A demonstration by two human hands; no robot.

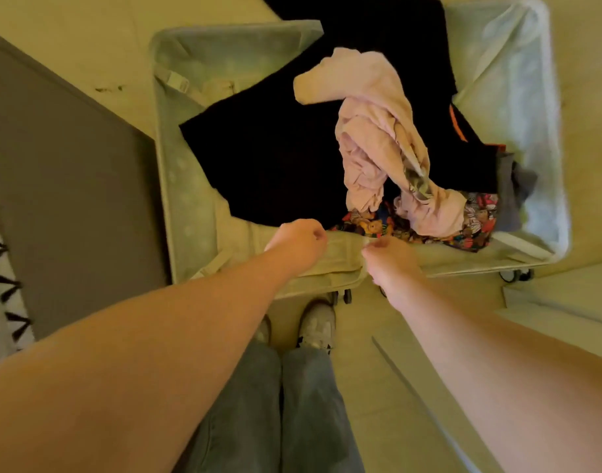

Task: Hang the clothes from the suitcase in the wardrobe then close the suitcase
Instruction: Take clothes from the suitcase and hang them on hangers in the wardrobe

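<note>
suitcase lies open on floor, just far of the person's shoes. inside: black garment spread across centre, pink garment heaped on it right of centre, patterned garment in near-right corner. l hand and r hand over near rim, apart, fingers curled; cannot tell whether either grips anything
</note>
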